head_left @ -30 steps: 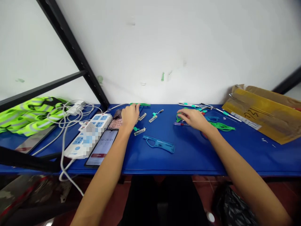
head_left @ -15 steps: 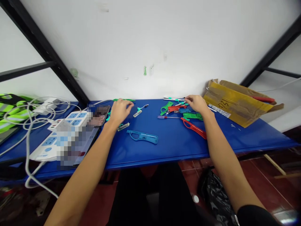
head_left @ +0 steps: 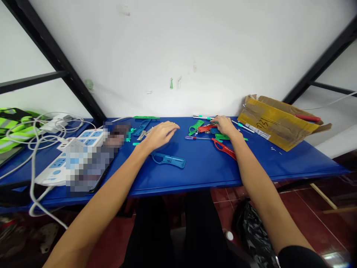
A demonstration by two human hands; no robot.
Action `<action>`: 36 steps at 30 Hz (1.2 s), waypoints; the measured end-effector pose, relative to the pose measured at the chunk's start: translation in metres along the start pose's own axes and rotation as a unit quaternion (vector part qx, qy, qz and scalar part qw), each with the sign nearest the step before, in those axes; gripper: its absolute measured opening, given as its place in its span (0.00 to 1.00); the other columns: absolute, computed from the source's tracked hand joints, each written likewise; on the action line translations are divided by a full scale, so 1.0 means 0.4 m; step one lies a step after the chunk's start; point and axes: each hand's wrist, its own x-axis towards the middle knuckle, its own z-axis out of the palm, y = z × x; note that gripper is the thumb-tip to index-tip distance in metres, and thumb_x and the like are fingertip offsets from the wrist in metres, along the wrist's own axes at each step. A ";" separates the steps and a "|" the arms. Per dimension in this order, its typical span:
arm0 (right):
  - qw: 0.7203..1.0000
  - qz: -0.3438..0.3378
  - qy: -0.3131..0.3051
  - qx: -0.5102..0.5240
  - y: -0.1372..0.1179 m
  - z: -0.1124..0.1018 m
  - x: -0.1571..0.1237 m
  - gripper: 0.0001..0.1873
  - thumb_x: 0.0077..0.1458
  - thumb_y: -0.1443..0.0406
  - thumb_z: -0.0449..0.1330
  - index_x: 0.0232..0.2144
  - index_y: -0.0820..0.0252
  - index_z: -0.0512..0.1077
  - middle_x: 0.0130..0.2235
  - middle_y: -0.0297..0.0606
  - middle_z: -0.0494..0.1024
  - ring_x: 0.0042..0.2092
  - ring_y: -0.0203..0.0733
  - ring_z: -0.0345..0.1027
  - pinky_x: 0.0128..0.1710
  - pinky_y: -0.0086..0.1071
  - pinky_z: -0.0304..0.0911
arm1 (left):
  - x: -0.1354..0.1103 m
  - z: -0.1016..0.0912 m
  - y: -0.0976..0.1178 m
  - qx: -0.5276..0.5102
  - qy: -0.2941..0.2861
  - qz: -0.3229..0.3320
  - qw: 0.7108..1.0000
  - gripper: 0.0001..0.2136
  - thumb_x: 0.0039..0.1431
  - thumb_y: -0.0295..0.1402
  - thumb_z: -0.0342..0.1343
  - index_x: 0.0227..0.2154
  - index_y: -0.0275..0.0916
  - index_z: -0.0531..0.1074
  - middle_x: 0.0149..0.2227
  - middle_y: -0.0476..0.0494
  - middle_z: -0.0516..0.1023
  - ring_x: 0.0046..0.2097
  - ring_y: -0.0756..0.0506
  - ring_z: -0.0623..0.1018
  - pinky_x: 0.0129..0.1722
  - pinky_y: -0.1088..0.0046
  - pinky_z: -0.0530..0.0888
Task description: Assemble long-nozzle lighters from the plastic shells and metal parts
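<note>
My left hand (head_left: 162, 134) is above the blue table, fingers stretched to the right and thumb a little apart. It covers the spot where a small clear-bodied part with a thin rod lay. Left of it are clear cartridge-like parts (head_left: 142, 135) and a blue shell piece (head_left: 142, 127). Nearer me lies a blue pistol-shaped lighter shell half (head_left: 170, 160). My right hand (head_left: 224, 124) rests on a pile of parts with bent fingers; what they grip is hidden. Around it are a green shell (head_left: 196, 127), a red shell (head_left: 224, 149) and a purple-handled screwdriver (head_left: 191, 137).
A yellow-taped cardboard box (head_left: 279, 121) stands at the right. At the left are a white power strip (head_left: 60, 162), tangled white cables (head_left: 34, 163) and a phone (head_left: 100, 178). Metal rods (head_left: 201, 117) lie by the wall. A black bag (head_left: 255, 230) is on the floor.
My left hand has moved right, over the small rod part, uncovering the blue shell and clear parts. My right hand has come slightly nearer and lower onto the pile.
</note>
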 end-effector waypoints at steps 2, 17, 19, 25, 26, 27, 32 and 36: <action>1.000 0.014 0.010 -0.005 -0.004 0.000 0.000 0.19 0.68 0.71 0.56 0.54 0.61 0.84 0.60 0.57 0.81 0.62 0.65 0.70 0.62 0.56 0.63 | -0.001 0.005 0.008 -0.011 -0.006 -0.006 1.000 0.17 0.78 0.34 0.46 0.54 0.39 0.81 0.54 0.38 0.86 0.57 0.40 0.83 0.61 0.58 0.78; 0.885 -0.016 0.309 0.348 -0.196 -0.135 -0.038 0.21 0.73 0.49 0.56 0.60 0.51 0.73 0.54 0.44 0.85 0.57 0.53 0.80 0.56 0.48 0.77 | -0.023 -0.022 0.000 -0.036 0.027 -0.077 0.996 0.15 0.79 0.35 0.48 0.54 0.42 0.79 0.55 0.41 0.85 0.57 0.42 0.82 0.63 0.59 0.76; 0.849 -0.036 0.273 0.451 -0.261 -0.137 -0.046 0.23 0.71 0.45 0.58 0.58 0.49 0.70 0.54 0.44 0.85 0.57 0.51 0.79 0.53 0.46 0.78 | -0.018 -0.021 0.020 -0.043 0.032 -0.071 0.996 0.16 0.80 0.37 0.48 0.59 0.41 0.76 0.58 0.39 0.84 0.60 0.41 0.81 0.64 0.59 0.75; 0.778 -0.070 0.110 0.615 -0.421 -0.093 -0.072 0.29 0.62 0.38 0.66 0.50 0.50 0.67 0.48 0.43 0.87 0.51 0.50 0.82 0.50 0.44 0.78 | -0.003 -0.011 0.075 -0.042 0.072 -0.077 0.994 0.26 0.79 0.44 0.51 0.73 0.39 0.60 0.68 0.32 0.76 0.66 0.37 0.77 0.68 0.56 0.71; 0.778 -0.069 0.101 0.616 -0.435 -0.083 -0.075 0.30 0.60 0.37 0.67 0.49 0.50 0.68 0.47 0.42 0.87 0.51 0.50 0.82 0.51 0.44 0.77 | -0.003 -0.010 0.079 -0.047 0.067 -0.090 0.993 0.26 0.80 0.44 0.50 0.73 0.39 0.59 0.65 0.33 0.78 0.63 0.37 0.80 0.65 0.57 0.73; 0.780 -0.068 0.097 0.615 -0.445 -0.075 -0.077 0.31 0.59 0.36 0.67 0.48 0.51 0.69 0.47 0.42 0.87 0.51 0.51 0.82 0.52 0.44 0.76 | -0.003 -0.010 0.080 -0.055 0.056 -0.102 0.992 0.25 0.80 0.44 0.49 0.73 0.40 0.59 0.61 0.35 0.82 0.59 0.38 0.82 0.62 0.60 0.75; 0.790 -0.086 0.105 0.597 -0.459 -0.053 -0.075 0.29 0.60 0.37 0.67 0.46 0.53 0.78 0.50 0.43 0.87 0.54 0.53 0.80 0.58 0.46 0.73 | -0.005 -0.015 0.070 -0.092 0.003 -0.115 0.989 0.21 0.81 0.40 0.44 0.70 0.42 0.65 0.42 0.45 0.85 0.44 0.43 0.84 0.47 0.70 0.75; 0.797 -0.071 0.130 0.586 -0.460 -0.047 -0.069 0.33 0.63 0.36 0.63 0.55 0.51 0.80 0.55 0.41 0.85 0.60 0.54 0.76 0.63 0.48 0.71 | -0.009 -0.023 0.056 -0.077 0.013 -0.121 0.990 0.21 0.82 0.40 0.40 0.69 0.41 0.66 0.40 0.45 0.82 0.40 0.44 0.82 0.44 0.70 0.73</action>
